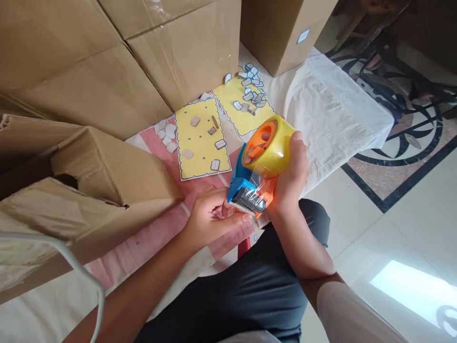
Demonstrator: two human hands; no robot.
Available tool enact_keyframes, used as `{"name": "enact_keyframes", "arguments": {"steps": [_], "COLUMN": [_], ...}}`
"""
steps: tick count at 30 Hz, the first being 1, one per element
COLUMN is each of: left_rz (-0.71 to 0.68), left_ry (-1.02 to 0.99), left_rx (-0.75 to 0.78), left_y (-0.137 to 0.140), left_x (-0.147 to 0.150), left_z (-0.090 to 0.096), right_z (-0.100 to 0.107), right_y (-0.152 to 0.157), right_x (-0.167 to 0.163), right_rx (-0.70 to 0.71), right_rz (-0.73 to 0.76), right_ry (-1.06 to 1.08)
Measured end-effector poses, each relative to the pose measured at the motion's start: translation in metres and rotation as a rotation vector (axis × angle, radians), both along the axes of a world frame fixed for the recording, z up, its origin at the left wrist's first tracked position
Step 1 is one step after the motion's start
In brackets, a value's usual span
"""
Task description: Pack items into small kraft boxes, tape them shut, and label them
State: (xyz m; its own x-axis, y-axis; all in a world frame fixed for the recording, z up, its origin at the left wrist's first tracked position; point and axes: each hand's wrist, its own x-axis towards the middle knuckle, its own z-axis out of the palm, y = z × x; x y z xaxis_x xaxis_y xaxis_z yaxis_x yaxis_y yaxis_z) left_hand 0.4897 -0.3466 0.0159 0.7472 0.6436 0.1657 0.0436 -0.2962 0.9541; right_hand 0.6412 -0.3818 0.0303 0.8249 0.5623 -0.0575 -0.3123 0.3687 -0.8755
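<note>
My right hand [293, 166] is wrapped round a blue and orange tape dispenser [259, 183]. On it sits a large roll of yellowish clear packing tape [280, 145], with some tape running down to the toothed cutting edge. At that edge, on its left side, my left hand [210, 214] has its thumb and fingers brought close together. The fingertips meet the front of the dispenser, partly hidden by it. Whether a tape end is pinched there is too small to make out. Just beyond the dispenser lies a yellow sheet [193, 143] with a few small paper pieces.
Closed cardboard boxes [193, 52] are stacked at the back, and another box [282, 33] stands behind right. An open carton [135, 176] is at the left, near a white cable [71, 257]. A second yellow sheet [235, 116] bears several blue-edged labels [255, 76].
</note>
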Motion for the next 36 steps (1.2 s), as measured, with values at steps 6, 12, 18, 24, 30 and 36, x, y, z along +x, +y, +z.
{"name": "enact_keyframes", "arguments": {"steps": [6, 12, 18, 24, 30, 36], "left_rz": [0.034, -0.046, 0.035, 0.034, -0.026, -0.028], "left_ry": [0.049, 0.006, 0.038, 0.083, 0.056, -0.011], "left_rx": [0.009, -0.071, 0.012, 0.012, -0.020, 0.012], "left_y": [0.001, 0.000, -0.002, -0.001, 0.001, 0.003], "left_x": [-0.003, -0.006, -0.002, -0.006, -0.012, -0.010], "left_z": [-0.006, -0.009, -0.005, -0.012, -0.008, -0.005], "right_z": [0.001, 0.001, 0.001, 0.001, -0.001, 0.003], "right_y": [0.002, 0.004, 0.004, 0.004, 0.009, 0.008], "right_x": [0.000, -0.002, -0.002, -0.001, 0.012, 0.017], "right_rx": [0.022, 0.023, 0.069, 0.052, 0.008, -0.023], "right_rz": [-0.004, -0.005, 0.018, -0.002, 0.041, 0.073], "right_ry": [0.025, 0.062, 0.058, 0.058, 0.158, 0.169]}}
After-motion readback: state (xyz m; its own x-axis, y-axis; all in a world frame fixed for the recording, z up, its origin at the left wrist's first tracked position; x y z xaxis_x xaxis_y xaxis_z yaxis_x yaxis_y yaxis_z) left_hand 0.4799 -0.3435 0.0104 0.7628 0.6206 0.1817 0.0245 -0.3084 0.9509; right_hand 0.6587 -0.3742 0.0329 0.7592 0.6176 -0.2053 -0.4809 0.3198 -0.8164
